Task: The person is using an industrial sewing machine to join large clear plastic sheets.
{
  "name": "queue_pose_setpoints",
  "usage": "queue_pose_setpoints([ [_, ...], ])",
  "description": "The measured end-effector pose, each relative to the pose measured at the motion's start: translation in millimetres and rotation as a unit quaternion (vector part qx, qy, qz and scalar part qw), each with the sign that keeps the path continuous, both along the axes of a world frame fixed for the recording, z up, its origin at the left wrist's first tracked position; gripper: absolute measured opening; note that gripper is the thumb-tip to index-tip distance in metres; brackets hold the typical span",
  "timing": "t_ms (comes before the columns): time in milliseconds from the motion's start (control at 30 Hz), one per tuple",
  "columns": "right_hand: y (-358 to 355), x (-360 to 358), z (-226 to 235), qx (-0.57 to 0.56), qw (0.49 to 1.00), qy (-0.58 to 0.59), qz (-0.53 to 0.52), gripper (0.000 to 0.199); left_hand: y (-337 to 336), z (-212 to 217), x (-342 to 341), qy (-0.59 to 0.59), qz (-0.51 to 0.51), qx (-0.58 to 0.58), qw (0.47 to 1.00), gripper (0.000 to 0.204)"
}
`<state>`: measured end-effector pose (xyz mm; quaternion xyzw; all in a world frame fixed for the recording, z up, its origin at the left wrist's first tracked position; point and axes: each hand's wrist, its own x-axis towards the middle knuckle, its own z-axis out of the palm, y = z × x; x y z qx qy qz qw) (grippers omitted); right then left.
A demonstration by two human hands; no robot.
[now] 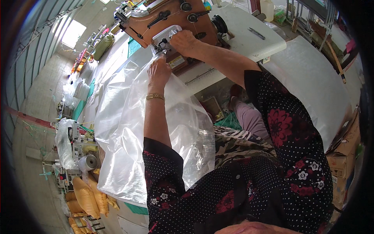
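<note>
A brown sewing machine [187,23] stands on a pale work table, at the top of the view. A large translucent white plastic sheet [124,117] runs from its needle area down over my lap side. My left hand [159,72] pinches the sheet's gathered upper end just in front of the needle. My right hand [183,42] is curled closed against the machine's head, right beside the needle and a pale, shiny piece. What its fingers grip is hidden. Both hands are close together.
Thread snips [257,33] lie on the white table top [253,43] at right. Cardboard boxes [343,163] stand at the far right. Orange sacks [85,195] and a white roll [88,162] are on the left. A ruler strip [200,77] marks the table's near edge.
</note>
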<state>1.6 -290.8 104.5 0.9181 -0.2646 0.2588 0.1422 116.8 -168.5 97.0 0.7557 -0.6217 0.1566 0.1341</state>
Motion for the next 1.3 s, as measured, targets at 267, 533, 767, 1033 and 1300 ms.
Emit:
queue_pose_setpoints([
  [267, 50, -36, -52, 0.150, 0.889, -0.398, 0.170, 0.016, 8, 0, 9, 0.021, 0.029, 0.007, 0.999, 0.024],
  [533, 98, -39, -58, 0.622, 0.600, -0.471, 0.177, 0.026, 2, -1, 0, 0.020, 0.013, -0.011, 1.000, 0.024],
  [767, 93, -23, -59, 0.669, 0.548, -0.468, 0.181, 0.024, 0, 0, 0, 0.024, 0.006, -0.012, 1.000, 0.023],
  [1033, 78, -6, -40, 0.712, 0.549, -0.389, 0.200, 0.026, 7, 6, 0, 0.035, 0.007, 0.008, 0.999, 0.018],
  [1300, 71, 22, -63, 0.606, 0.620, -0.460, 0.192, 0.016, 3, -1, 6, 0.017, 0.005, -0.003, 1.000, 0.020],
])
